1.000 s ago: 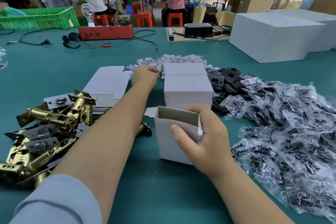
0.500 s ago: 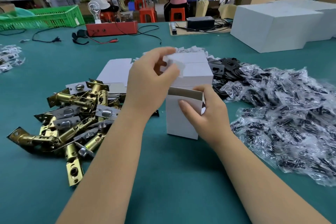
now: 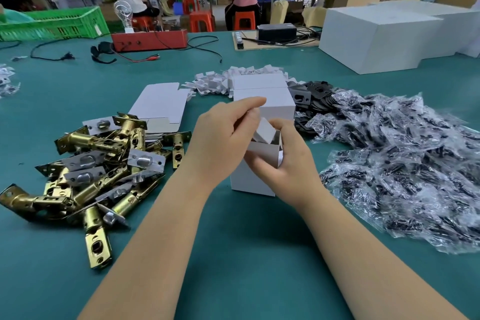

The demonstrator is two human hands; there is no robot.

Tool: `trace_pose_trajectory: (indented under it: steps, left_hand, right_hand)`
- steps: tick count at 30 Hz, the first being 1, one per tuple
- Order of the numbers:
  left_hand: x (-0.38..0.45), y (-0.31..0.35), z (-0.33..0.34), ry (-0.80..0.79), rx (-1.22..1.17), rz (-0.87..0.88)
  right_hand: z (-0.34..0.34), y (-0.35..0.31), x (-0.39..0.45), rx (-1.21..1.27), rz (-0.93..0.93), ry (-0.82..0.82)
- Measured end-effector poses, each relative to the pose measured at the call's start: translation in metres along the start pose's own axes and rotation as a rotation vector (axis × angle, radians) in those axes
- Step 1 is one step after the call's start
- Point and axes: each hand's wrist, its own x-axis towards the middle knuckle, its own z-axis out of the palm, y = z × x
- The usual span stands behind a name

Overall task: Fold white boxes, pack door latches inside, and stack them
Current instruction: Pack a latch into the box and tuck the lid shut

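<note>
So the small upright white cardboard box point(image 3: 253, 179) stands open-topped mid-desk, nearer the front edge than the closed white boxes point(image 3: 262, 93) stacked right behind it. Right hand point(image 3: 288, 163) wraps the box's right wall, thumb across the front. Left hand point(image 3: 223, 143) pinches a little folded white card insert point(image 3: 265, 131) at the box mouth.

Thin card like this looks light and crushable, so I'd hold it by the corners and creases. The brass door latches point(image 3: 98, 163) piled toward the left edge look heavy and hard-edged; take one by the barrel.

Half a second ago the left hand was higher, holding the insert above the box; now it's down at the opening.
</note>
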Motion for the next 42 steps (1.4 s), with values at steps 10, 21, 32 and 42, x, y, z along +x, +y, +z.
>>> trace_pose_trajectory:
  steps: [10,21,32,42]
  left_hand:
    - [-0.002,-0.01,0.005,0.018,0.236,0.281]
    - [0.001,-0.024,0.004,-0.104,-0.058,0.038]
    - [0.002,-0.03,0.007,-0.189,-0.255,-0.164]
    - [0.0,-0.032,0.018,-0.112,-0.252,-0.166]
  right_hand:
    - [-0.002,-0.003,0.001,0.013,0.039,0.006]
    - [-0.002,0.0,0.004,0.231,0.142,-0.017]
    - [-0.044,0.023,0.043,-0.169,0.393,0.345]
    - [-0.073,0.084,0.109,-1.027,0.323,-0.115]
